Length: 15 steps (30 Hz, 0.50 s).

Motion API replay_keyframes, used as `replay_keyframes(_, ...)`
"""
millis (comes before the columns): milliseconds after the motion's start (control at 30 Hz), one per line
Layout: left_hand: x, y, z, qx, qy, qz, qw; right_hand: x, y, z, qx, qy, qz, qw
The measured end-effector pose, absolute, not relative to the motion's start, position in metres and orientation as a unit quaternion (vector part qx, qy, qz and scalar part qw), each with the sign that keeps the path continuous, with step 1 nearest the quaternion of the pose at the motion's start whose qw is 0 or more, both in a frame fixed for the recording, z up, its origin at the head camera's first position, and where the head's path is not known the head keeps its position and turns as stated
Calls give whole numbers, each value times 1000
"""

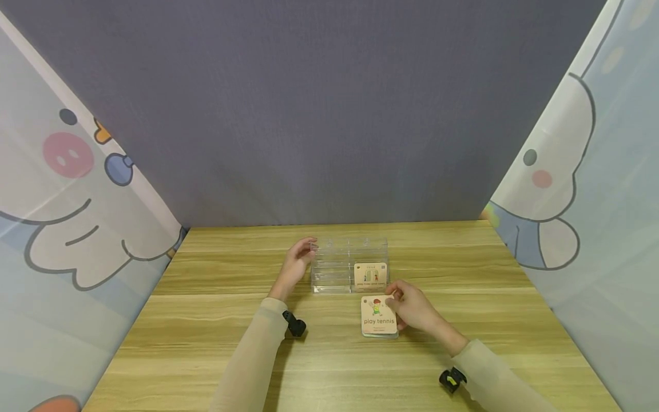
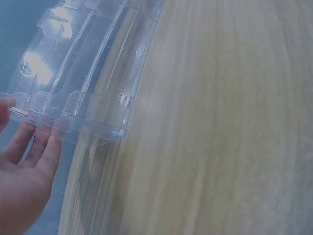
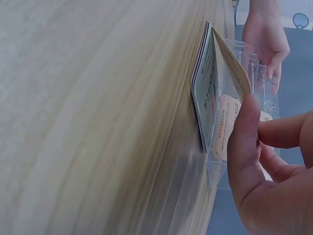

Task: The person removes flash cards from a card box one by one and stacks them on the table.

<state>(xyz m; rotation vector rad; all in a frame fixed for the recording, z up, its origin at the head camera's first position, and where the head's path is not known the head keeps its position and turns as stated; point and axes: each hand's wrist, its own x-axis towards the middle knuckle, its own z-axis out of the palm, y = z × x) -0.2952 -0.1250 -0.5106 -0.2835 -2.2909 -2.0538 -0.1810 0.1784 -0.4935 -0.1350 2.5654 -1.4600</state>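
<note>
The left hand (image 1: pixel 297 264) rested against the left end of the clear rack (image 1: pixel 350 266), fingers (image 2: pixel 40 147) straight and relaxed, touching its side wall without curling round anything; in the left wrist view the fingertips lay flat on the plastic edge. The rack stood on the table (image 1: pixel 206 320) near the middle, tiered, with one card (image 1: pixel 370 274) already standing in a front slot on its right half. Just in front of the rack lay a small stack (image 1: pixel 379 324) of picture cards, the top one reading "play tennis". The right hand (image 1: pixel 412 309) was at the stack's right edge, and the right wrist view showed its thumb (image 3: pixel 244 142) and a finger pinching the top card (image 3: pixel 234 73), whose near edge was peeled up from the rest while its far edge lay on the pile. From here the likeliest slip looked to be the pinch catching two cards at once, since the stack was thin and its edges sat close together; a second card could ride up and drop on the table. The lifted card was also bowed, so a tighter squeeze might crease it. The rack seemed light, and with only flat fingers steadying it, a nudge from a card pushed into a slot could slide or tip it backward.
</note>
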Motion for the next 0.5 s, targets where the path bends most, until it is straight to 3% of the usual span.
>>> replay_keyframes(500,-294,-125,-510,-87,-749,-656,18,-184,175,-496,-80,918,-385,47)
